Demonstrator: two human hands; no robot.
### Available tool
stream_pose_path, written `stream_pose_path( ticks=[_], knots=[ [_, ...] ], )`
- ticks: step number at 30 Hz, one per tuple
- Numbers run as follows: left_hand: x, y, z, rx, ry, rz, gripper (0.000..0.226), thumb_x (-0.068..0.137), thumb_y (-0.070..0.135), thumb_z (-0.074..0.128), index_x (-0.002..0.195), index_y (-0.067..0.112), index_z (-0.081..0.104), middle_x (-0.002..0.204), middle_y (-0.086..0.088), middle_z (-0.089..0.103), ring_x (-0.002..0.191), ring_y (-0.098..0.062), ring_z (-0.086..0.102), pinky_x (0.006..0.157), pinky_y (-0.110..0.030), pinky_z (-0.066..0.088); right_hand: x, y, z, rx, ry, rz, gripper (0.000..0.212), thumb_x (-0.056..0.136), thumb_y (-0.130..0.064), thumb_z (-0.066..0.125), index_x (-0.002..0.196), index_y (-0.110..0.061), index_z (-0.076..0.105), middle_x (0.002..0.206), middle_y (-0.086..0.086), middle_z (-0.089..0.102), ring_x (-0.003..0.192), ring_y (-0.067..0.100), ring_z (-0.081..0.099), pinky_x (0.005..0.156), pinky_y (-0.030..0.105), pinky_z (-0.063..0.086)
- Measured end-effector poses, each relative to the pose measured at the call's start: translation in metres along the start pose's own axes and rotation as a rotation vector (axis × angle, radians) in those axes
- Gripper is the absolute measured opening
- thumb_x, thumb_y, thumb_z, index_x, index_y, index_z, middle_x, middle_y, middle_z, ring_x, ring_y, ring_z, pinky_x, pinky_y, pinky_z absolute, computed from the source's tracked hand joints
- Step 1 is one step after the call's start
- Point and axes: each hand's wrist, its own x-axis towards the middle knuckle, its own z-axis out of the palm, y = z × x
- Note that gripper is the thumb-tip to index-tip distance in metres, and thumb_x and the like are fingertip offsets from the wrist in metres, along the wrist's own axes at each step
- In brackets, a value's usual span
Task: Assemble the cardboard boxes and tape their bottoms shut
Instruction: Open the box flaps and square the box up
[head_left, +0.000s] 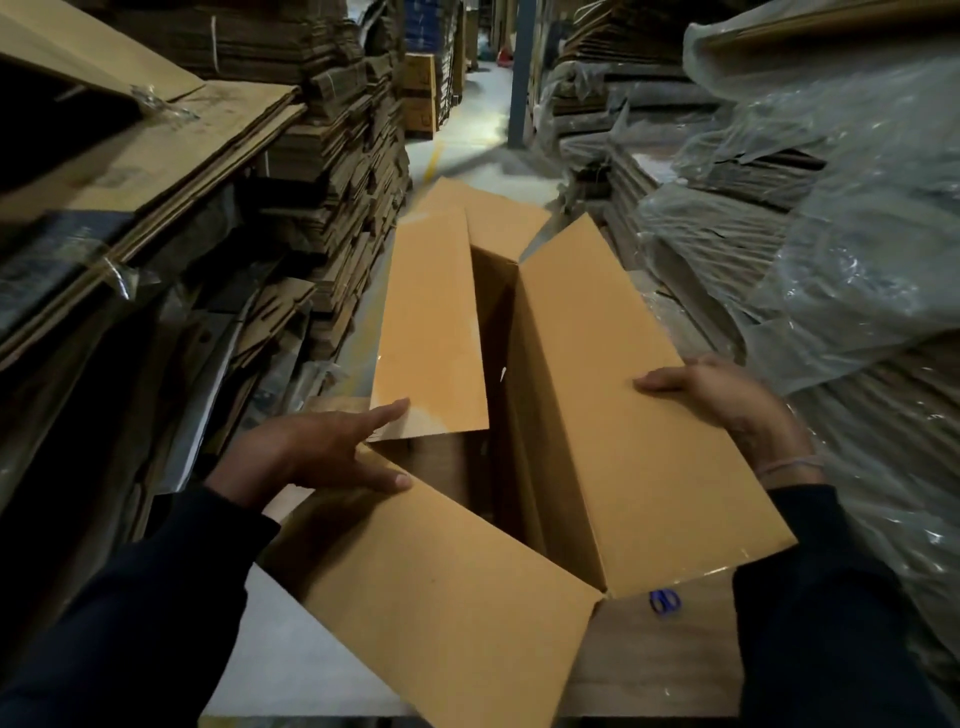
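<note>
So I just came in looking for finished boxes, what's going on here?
None finished here. A person in dark sleeves is working on a long tan cardboard box in an aisle between stacks of flattened cardboard. Its flaps stand open. The left hand touches the left long flap and the near end flap; the right hand rests flat on the right long flap. No tape is visible yet.

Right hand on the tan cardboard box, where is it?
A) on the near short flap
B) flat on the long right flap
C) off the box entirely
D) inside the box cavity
B: the right hand lies with straight fingers on the outer edge of the tan cardboard box's long right flap.
</note>
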Motion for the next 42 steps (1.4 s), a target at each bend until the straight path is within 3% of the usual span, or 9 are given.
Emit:
stream_pose_path(
  ticks=[3, 5, 8, 12, 16, 21, 27, 37, 42],
  knots=[
    [0.013, 0.005, -0.004, 0.095, 0.08, -0.068, 0.097, 0.071, 0.093, 0.052, 0.156, 0.051, 0.031, 0.165, -0.01, 0.027, 0.148, -0.035, 0.036, 0.115, -0.054, 0.039, 0.001, 0.009, 0.01, 0.008, -0.041, 0.002, 0.007, 0.095, -0.004, 0.07, 0.1, -0.001, 0.073, 0.075, 0.013, 0.075, 0.059, 0.024, 0.07, 0.056, 0.028, 0.057],
    [0.027, 0.01, -0.008, 0.014, 0.224, -0.059, 0.086, 0.066, 0.095, 0.041, 0.126, 0.036, 0.057, 0.145, -0.013, 0.042, 0.125, -0.031, 0.051, 0.097, -0.048, 0.05, 0.001, 0.013, 0.017, 0.032, -0.072, -0.012, 0.01, 0.093, -0.004, 0.071, 0.102, 0.0, 0.073, 0.093, 0.022, 0.073, 0.072, 0.031, 0.067, 0.068, 0.034, 0.055],
    [0.053, 0.02, -0.009, -0.205, 0.474, -0.089, 0.094, 0.07, 0.095, 0.03, 0.108, 0.015, 0.061, 0.126, -0.017, 0.056, 0.1, -0.027, 0.06, 0.078, -0.041, 0.051, 0.002, 0.015, 0.024, 0.071, -0.102, -0.021, 0.027, 0.079, -0.01, 0.081, 0.102, 0.0, 0.074, 0.105, 0.027, 0.07, 0.076, 0.033, 0.066, 0.071, 0.035, 0.055],
    [0.077, 0.047, -0.009, -0.387, 0.57, -0.201, 0.122, 0.073, 0.097, 0.048, 0.161, 0.019, 0.018, 0.167, -0.018, 0.013, 0.145, -0.048, 0.036, 0.106, -0.061, 0.043, 0.002, 0.016, 0.029, 0.086, -0.122, -0.053, 0.008, 0.094, -0.003, 0.069, 0.101, -0.001, 0.072, 0.101, 0.024, 0.07, 0.081, 0.035, 0.065, 0.07, 0.035, 0.053],
    [0.107, 0.062, -0.027, -0.455, 0.494, -0.205, 0.147, 0.055, 0.107, 0.053, 0.163, 0.039, -0.02, 0.165, -0.01, -0.041, 0.155, -0.057, -0.002, 0.118, -0.077, 0.022, -0.004, 0.02, 0.032, 0.077, -0.15, -0.077, 0.006, 0.097, -0.002, 0.066, 0.099, -0.002, 0.071, 0.094, 0.019, 0.072, 0.076, 0.03, 0.066, 0.063, 0.031, 0.055],
    [0.124, 0.064, -0.034, -0.288, 0.338, -0.28, 0.139, 0.063, 0.087, 0.075, 0.163, 0.047, -0.013, 0.168, -0.016, -0.033, 0.15, -0.062, 0.006, 0.116, -0.073, 0.024, 0.001, 0.034, 0.02, 0.169, -0.067, -0.047, 0.03, 0.079, -0.014, 0.082, 0.105, -0.001, 0.075, 0.092, 0.019, 0.075, 0.069, 0.029, 0.07, 0.067, 0.034, 0.056],
    [0.074, 0.064, -0.001, 0.045, 0.258, -0.292, 0.137, 0.067, 0.086, 0.073, 0.161, 0.048, -0.018, 0.169, -0.015, -0.027, 0.151, -0.061, 0.004, 0.117, -0.071, 0.026, 0.018, 0.041, -0.014, 0.262, 0.103, -0.028, 0.014, 0.091, -0.004, 0.071, 0.105, -0.003, 0.073, 0.079, 0.012, 0.075, 0.056, 0.023, 0.07, 0.055, 0.03, 0.058],
    [-0.004, 0.06, 0.036, 0.006, 0.343, -0.308, 0.135, 0.064, 0.093, 0.067, 0.161, 0.048, -0.015, 0.164, -0.019, -0.035, 0.15, -0.062, 0.003, 0.116, -0.069, 0.029, 0.015, 0.044, -0.022, 0.369, -0.084, -0.012, 0.031, 0.096, -0.008, 0.064, 0.125, 0.003, 0.067, 0.084, 0.014, 0.075, 0.059, 0.023, 0.072, 0.054, 0.03, 0.062],
    [-0.032, 0.062, 0.04, -0.022, 0.281, -0.296, 0.138, 0.059, 0.098, 0.063, 0.159, 0.049, -0.019, 0.161, -0.019, -0.038, 0.15, -0.063, 0.005, 0.114, -0.067, 0.033, -0.008, 0.043, -0.034, 0.367, -0.146, -0.021, 0.055, 0.083, -0.016, 0.07, 0.132, 0.01, 0.062, 0.1, 0.021, 0.069, 0.068, 0.028, 0.072, 0.06, 0.036, 0.062]
  ],
)
